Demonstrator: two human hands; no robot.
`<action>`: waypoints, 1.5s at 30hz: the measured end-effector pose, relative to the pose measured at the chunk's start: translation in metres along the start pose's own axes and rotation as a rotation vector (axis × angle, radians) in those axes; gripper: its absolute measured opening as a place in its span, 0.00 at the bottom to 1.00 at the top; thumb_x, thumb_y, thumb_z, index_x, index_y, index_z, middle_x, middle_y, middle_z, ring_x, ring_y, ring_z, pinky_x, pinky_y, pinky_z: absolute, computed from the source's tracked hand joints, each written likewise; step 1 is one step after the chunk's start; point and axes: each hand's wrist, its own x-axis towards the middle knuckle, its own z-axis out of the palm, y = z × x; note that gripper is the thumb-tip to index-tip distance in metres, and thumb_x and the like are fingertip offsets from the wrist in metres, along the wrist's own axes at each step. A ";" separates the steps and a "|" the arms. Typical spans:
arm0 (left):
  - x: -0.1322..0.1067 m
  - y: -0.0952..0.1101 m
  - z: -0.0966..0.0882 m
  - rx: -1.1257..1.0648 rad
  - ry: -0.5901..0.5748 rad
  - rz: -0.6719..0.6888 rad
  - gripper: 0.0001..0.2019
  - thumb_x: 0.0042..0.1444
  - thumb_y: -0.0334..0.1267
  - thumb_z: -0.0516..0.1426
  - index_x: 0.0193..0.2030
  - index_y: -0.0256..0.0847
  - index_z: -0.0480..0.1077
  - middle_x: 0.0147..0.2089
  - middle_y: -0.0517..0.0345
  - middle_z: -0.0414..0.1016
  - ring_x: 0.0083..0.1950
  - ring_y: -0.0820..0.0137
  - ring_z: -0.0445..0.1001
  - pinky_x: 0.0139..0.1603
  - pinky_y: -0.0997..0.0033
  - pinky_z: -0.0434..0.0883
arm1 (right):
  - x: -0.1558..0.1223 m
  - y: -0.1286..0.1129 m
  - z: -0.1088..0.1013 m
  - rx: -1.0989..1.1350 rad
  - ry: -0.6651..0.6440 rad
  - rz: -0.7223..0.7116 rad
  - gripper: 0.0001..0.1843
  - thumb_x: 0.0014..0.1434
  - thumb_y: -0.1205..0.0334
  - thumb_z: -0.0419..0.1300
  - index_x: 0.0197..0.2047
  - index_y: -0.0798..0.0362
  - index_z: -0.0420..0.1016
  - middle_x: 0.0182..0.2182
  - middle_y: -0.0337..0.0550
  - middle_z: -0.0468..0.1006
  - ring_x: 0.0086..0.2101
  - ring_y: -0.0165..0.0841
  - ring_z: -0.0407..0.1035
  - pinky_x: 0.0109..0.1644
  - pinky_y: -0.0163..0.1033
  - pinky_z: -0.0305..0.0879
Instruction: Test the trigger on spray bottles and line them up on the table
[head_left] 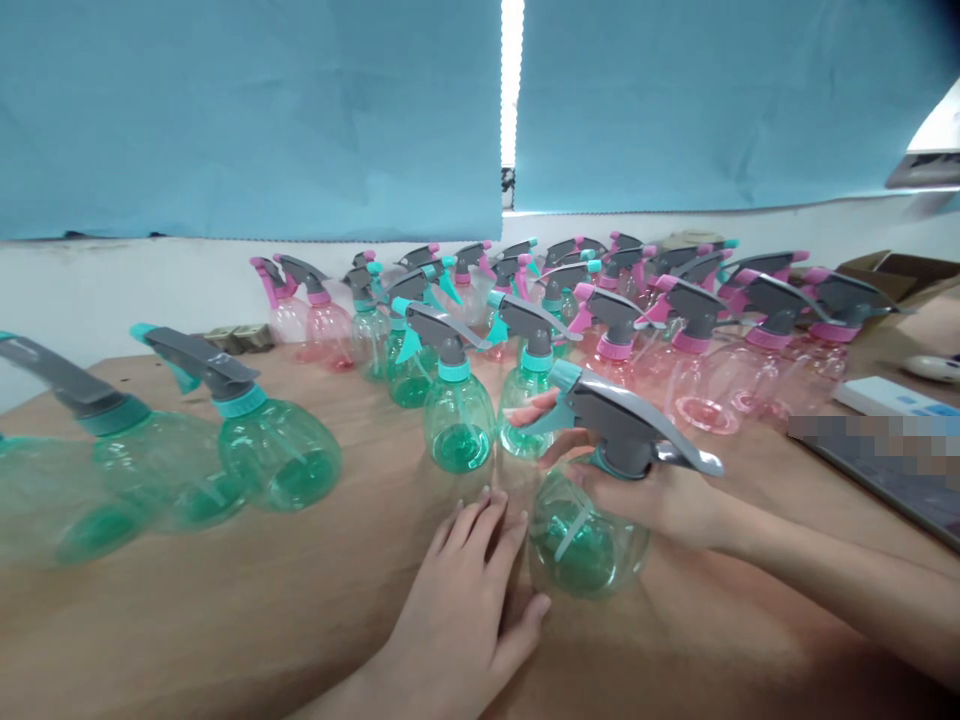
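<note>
My right hand point(645, 495) is wrapped round the neck of a green spray bottle point(581, 555) with a grey and teal trigger head. The bottle is near the front of the wooden table point(300, 610), and some of my fingers reach forward by its trigger. Flat on the table just left of it lies my left hand point(461, 590), fingers stretched out and holding nothing. Beyond my fingertips stand two more green spray bottles point(459, 420), side by side. Whether the held bottle touches the table, I cannot tell.
Several green spray bottles point(281, 455) stand at the left. A crowd of pink spray bottles point(701, 385), mixed with green ones, fills the back and right. At the right edge are a dark flat device point(862, 470), a white box point(892, 397) and a cardboard box point(900, 275). Blue curtains point(247, 120) hang behind.
</note>
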 end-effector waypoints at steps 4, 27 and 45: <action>-0.001 0.000 0.000 -0.005 0.012 0.000 0.24 0.60 0.42 0.56 0.61 0.35 0.63 0.65 0.42 0.62 0.64 0.51 0.60 0.60 0.47 0.64 | 0.000 -0.001 -0.002 0.043 -0.057 0.040 0.26 0.48 0.73 0.54 0.50 0.43 0.71 0.33 0.38 0.79 0.32 0.32 0.74 0.32 0.36 0.72; 0.001 0.001 0.002 0.014 0.024 0.000 0.22 0.60 0.42 0.56 0.59 0.37 0.65 0.66 0.42 0.61 0.64 0.50 0.61 0.59 0.47 0.64 | 0.003 0.007 -0.002 0.216 -0.065 -0.018 0.30 0.46 0.77 0.54 0.52 0.45 0.70 0.51 0.41 0.74 0.42 0.35 0.74 0.39 0.39 0.73; 0.001 0.001 0.000 -0.016 0.039 0.003 0.22 0.60 0.42 0.56 0.59 0.37 0.64 0.64 0.42 0.63 0.63 0.51 0.62 0.59 0.47 0.64 | 0.002 0.009 -0.002 0.113 -0.041 -0.021 0.31 0.48 0.76 0.55 0.55 0.43 0.69 0.48 0.39 0.76 0.29 0.29 0.68 0.36 0.38 0.70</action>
